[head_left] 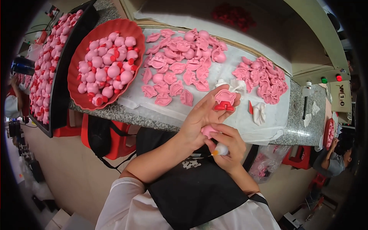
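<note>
My left hand (196, 122) is turned palm up above the near edge of the work surface, its fingers holding a hollow pink figure half with red feet (225, 100). Just below it, my right hand (231, 147) pinches a rounded pink piece (209, 131) close to the left palm. A small white squeeze bottle with an orange nozzle (221, 150) is tucked in the same right hand, its tip pointing down to the left. Beyond my hands, loose pink shell pieces (177, 68) lie spread on white paper (132, 96).
A red scalloped bowl (73, 86) of pink figures stands at the left, beside a long black tray (51, 132) of more. Pink parts (264, 78) are heaped at the right near crumpled white tissue (259, 114). A metal cabinet (306, 38) rises behind; a person (335, 163) sits far right.
</note>
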### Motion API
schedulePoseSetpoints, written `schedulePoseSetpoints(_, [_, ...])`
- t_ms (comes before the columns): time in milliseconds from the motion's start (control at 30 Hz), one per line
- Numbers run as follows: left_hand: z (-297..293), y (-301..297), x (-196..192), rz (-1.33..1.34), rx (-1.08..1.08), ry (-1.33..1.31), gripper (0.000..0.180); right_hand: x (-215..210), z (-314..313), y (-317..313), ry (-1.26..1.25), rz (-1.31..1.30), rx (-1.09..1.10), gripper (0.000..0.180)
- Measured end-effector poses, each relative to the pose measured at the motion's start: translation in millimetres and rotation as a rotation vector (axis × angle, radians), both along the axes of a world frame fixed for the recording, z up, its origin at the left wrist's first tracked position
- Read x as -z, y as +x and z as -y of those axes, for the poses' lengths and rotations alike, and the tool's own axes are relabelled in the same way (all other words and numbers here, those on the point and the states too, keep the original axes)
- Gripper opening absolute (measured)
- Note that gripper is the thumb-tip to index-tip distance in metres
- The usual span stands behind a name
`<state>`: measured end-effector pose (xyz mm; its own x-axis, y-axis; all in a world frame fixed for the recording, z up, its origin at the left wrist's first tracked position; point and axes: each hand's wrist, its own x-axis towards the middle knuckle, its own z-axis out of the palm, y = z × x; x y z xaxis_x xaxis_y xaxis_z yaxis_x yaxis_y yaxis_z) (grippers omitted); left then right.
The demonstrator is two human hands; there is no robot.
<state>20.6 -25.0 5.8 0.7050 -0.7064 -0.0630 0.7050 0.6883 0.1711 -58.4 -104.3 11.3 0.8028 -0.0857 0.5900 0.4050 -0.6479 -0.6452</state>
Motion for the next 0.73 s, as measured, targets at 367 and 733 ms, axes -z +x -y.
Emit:
schedulePoseSetpoints(367, [-13,-8,2,-0.017,0.099,-0.060,0.052,-15,-3,-7,0.118,-0.318,0.006,0.034])
schedulePoseSetpoints(733, [-17,-18,11,0.098,0.310,-0.043,0.045,-56,39,-2,-0.019,-0.127,-0.028,0.039])
